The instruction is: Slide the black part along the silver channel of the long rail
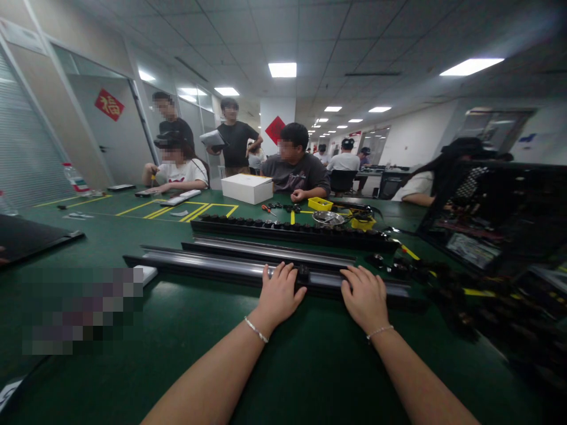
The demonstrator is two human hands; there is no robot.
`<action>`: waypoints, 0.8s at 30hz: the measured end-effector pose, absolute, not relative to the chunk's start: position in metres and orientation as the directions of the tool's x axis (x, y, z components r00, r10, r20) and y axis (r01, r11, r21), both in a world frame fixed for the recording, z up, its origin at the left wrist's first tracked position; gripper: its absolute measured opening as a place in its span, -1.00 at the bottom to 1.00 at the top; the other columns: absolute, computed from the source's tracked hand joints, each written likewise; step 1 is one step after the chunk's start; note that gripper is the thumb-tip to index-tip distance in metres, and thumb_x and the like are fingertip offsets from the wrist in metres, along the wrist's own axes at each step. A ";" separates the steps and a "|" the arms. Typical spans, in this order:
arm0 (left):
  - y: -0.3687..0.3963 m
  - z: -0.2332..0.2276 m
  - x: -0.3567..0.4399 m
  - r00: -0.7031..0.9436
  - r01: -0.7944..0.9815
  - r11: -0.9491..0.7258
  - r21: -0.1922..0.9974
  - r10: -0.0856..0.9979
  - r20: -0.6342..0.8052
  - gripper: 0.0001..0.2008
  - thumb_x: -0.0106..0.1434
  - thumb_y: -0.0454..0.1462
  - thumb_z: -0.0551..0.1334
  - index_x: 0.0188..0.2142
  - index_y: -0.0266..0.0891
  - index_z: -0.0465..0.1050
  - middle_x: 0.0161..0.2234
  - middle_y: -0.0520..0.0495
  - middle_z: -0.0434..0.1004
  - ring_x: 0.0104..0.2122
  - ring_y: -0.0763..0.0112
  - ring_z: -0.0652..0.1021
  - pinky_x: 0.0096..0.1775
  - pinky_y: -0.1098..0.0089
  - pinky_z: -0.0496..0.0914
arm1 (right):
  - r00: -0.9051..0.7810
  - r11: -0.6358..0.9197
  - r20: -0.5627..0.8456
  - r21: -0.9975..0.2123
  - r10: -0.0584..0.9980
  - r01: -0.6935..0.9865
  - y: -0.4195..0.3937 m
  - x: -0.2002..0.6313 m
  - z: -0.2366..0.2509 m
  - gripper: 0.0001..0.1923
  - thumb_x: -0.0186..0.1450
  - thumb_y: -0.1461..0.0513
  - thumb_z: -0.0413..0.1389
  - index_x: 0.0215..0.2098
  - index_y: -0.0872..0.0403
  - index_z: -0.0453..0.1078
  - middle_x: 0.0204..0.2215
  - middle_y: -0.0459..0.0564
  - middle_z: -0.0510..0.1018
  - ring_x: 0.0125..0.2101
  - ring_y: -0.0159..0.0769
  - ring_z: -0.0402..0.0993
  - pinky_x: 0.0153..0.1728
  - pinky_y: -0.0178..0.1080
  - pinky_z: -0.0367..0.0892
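bright, even light comes from rectangular ceiling panels (282, 69), which glare white. the green counter (186, 330) shows soft sheen and faint shadows under the forearms. the wide lens bends the edges, the corners darken, the right side smears into blur, and the far room is soft.

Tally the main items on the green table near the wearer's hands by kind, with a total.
Long silver-and-black metal rails: 2
Long black strip lined with round knobs: 1
White cardboard box: 1
Yellow plastic trays: 2
Round metal bowl: 1
Total: 7
Left hand and right hand rest on the nearest rail.
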State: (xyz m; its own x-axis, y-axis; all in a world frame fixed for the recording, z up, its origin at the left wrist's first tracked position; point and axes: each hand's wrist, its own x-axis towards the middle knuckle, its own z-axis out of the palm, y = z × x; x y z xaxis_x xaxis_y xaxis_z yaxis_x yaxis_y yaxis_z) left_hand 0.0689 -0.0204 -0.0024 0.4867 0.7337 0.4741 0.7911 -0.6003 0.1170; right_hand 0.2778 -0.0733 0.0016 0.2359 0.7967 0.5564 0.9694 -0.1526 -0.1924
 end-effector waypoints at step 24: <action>-0.021 -0.005 0.069 0.501 0.778 -0.617 0.119 0.723 0.476 -0.49 0.25 0.03 0.09 0.16 -0.01 0.21 0.19 -0.12 0.26 0.20 0.08 0.20 0.18 -0.21 -0.07 | -0.127 0.194 0.431 -0.115 0.893 0.974 -0.078 0.246 -0.002 -0.58 0.22 0.29 -0.06 0.03 0.00 0.34 0.07 0.02 0.43 0.10 -0.21 0.25 0.17 0.02 -0.01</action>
